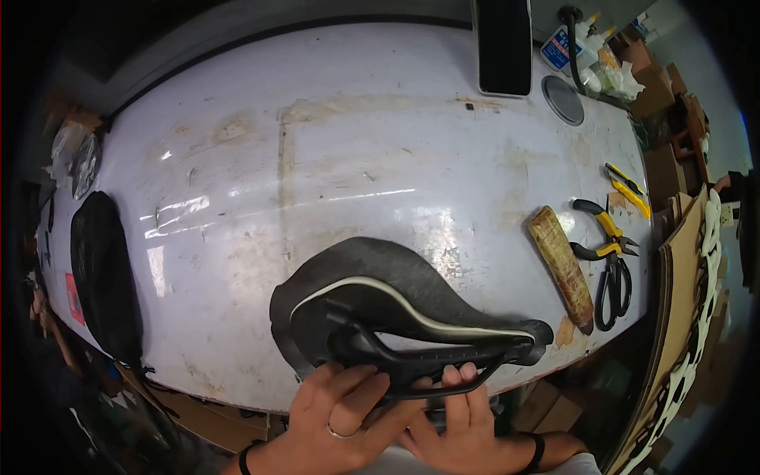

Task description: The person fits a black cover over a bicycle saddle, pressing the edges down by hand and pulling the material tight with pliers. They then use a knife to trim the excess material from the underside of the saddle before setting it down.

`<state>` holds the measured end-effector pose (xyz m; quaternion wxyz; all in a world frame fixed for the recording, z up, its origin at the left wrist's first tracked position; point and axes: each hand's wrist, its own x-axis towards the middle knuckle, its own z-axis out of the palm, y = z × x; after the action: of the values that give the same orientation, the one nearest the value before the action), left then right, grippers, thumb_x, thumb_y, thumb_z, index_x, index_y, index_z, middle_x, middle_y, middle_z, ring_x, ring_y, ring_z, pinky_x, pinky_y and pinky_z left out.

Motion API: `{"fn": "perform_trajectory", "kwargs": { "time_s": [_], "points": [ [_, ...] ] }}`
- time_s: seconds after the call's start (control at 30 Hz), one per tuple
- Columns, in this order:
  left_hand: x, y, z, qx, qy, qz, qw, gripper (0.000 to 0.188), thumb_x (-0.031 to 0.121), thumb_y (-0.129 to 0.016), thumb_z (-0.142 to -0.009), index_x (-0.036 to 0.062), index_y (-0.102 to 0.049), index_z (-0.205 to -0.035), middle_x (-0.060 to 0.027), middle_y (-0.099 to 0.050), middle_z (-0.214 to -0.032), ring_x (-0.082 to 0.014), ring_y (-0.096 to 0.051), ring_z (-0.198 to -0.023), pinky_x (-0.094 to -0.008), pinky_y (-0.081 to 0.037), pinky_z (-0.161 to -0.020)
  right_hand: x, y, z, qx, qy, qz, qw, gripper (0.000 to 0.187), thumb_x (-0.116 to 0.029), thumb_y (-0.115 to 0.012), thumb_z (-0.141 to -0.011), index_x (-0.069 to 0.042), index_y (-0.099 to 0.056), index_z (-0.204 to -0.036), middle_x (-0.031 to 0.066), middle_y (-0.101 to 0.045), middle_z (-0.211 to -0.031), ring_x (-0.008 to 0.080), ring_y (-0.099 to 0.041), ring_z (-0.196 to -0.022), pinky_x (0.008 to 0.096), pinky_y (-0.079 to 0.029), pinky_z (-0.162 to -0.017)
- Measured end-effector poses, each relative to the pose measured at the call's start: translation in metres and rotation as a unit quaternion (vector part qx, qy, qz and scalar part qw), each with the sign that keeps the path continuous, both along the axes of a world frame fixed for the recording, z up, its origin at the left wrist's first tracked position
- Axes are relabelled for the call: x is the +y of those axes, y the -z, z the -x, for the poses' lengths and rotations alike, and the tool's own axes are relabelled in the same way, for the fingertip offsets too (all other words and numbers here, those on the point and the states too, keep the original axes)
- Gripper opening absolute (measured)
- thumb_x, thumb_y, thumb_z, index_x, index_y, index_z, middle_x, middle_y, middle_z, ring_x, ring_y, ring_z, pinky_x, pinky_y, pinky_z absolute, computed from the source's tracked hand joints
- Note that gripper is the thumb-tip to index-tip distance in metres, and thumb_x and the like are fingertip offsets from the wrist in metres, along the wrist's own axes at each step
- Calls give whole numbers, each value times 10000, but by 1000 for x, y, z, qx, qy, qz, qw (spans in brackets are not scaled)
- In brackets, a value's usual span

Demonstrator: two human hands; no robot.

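A black bicycle saddle (pixel 311 321) lies underside up at the table's near edge, its wide rear to the left and its narrow nose to the right. Loose black cover material (pixel 380 257) spreads out beyond the shell's far side, with a cream-coloured edge line between the two. Black rails (pixel 451 389) run along the underside. My left hand (pixel 336 416) is closed on the saddle's near side at the rear half, fingers bent over it. Close beside it, my right hand (pixel 463 423) grips the near side around the rail, fingertips showing. Both thumbs are mostly hidden.
On the right of the white table (pixel 214 285) lie a tape-wrapped tool (pixel 562 269), yellow-black pliers (pixel 611 237), black-handled scissors (pixel 609 297) and a yellow cutter (pixel 629 194). A phone (pixel 503 47), round lid (pixel 563 100) and glue bottles (pixel 574 47) stand behind. A black bundle (pixel 103 277) lies left.
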<state>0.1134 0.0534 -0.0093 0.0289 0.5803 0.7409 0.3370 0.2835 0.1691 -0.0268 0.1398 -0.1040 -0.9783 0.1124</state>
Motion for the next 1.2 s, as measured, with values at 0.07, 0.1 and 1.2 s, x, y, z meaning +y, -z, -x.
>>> {"fn": "perform_trajectory", "kwargs": {
  "time_s": [0.07,0.1,1.2],
  "points": [
    [-2,8,0,9,4,-7,1000,503,106,-868,-706,147,-820,-1205,-152,-579,-1274,-382,-631,-1146,-487,-531,-888,-1,8,2,-14,10,-25,1000,344,-316,-650,-1061,-39,-772,-1225,345,-559,-1477,548,-573,-1346,598,-554,-1074],
    [-3,9,0,7,8,-4,1000,503,106,-868,-706,147,-820,-1205,-152,-579,-1274,-382,-631,-1146,-487,-531,-888,2,10,6,-4,-1,-41,999,315,-267,-668,-1046,-27,-769,-1224,349,-558,-1478,535,-592,-1331,586,-566,-1062],
    [27,-48,18,176,79,106,975,439,138,-702,-847,64,-756,-1276,-133,-638,-1279,-299,-634,-1177,-461,-550,-1029,50,-57,-18,225,-199,166,939,198,-42,-786,-883,56,-763,-1054,296,-736,-1211,415,-770,-993,522,-620,-962]
  ]
}}
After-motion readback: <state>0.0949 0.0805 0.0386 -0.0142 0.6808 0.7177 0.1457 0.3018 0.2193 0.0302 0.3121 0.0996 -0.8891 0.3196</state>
